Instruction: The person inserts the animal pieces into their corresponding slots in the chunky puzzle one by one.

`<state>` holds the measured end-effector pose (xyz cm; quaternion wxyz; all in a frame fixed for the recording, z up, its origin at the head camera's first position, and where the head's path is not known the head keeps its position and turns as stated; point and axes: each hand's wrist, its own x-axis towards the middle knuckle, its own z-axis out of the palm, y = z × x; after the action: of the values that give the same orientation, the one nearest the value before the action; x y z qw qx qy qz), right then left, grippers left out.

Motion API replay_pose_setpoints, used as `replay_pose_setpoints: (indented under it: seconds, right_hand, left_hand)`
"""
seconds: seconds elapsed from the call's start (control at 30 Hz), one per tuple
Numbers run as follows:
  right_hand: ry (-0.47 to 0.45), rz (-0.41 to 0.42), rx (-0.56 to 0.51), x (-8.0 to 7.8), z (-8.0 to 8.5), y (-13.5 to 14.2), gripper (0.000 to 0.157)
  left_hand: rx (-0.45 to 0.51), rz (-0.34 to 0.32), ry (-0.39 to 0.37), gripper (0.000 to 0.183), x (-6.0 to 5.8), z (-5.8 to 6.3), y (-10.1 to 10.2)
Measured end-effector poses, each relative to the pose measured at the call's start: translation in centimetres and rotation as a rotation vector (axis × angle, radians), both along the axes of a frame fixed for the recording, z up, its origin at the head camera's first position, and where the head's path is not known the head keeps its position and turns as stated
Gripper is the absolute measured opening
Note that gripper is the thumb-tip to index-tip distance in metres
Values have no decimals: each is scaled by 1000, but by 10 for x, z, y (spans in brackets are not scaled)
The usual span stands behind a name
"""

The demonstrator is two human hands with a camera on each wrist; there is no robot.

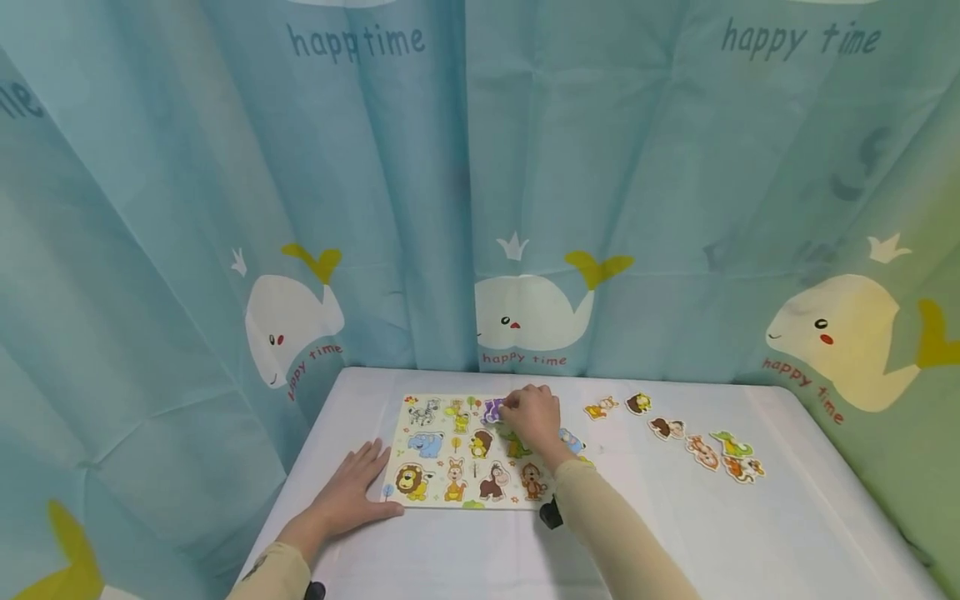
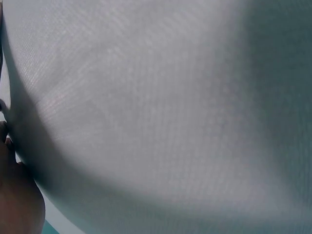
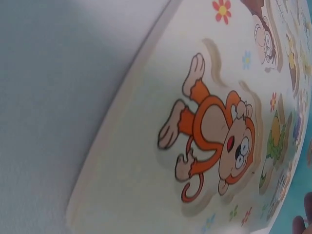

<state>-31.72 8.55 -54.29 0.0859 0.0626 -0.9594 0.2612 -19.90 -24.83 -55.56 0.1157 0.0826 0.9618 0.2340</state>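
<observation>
A wooden animal puzzle board (image 1: pixel 435 502) lies flat on the table. My left hand (image 1: pixel 351 492) rests on the tabletop with its fingers spread, fingertips right at the board's left edge. Near the board's back edge, my right hand (image 1: pixel 536 418) pinches a purple animal puzzle piece (image 1: pixel 492 411) over its place; the fingers cover part of it. An elephant (image 1: pixel 425 445), a zebra (image 1: pixel 423 412) and a lion (image 1: pixel 411 482) show on the left part of the board. The right wrist view has a monkey (image 3: pixel 217 131) in a cut-out recess close to the board's edge.
Several loose animal pieces lie to the right of the board, among them a kangaroo (image 1: pixel 601 408), a gorilla (image 1: pixel 667 428) and a green crocodile (image 1: pixel 731 443). Behind the white table (image 1: pixel 465 554) hangs a blue curtain (image 1: pixel 420 167) with whale prints.
</observation>
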Motion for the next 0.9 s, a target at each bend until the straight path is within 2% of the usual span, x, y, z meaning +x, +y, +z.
replay_pose_setpoints:
  seconds: [0.27,0.9]
  right_hand:
    - [-39,-21,-8,0,-4,-10,16]
    - [-19,-50,22,-3,-12,-17,14]
  left_hand:
    - [2,10,4,117,0,-4,-1]
    - [16,10,24,111,1,-5,-1]
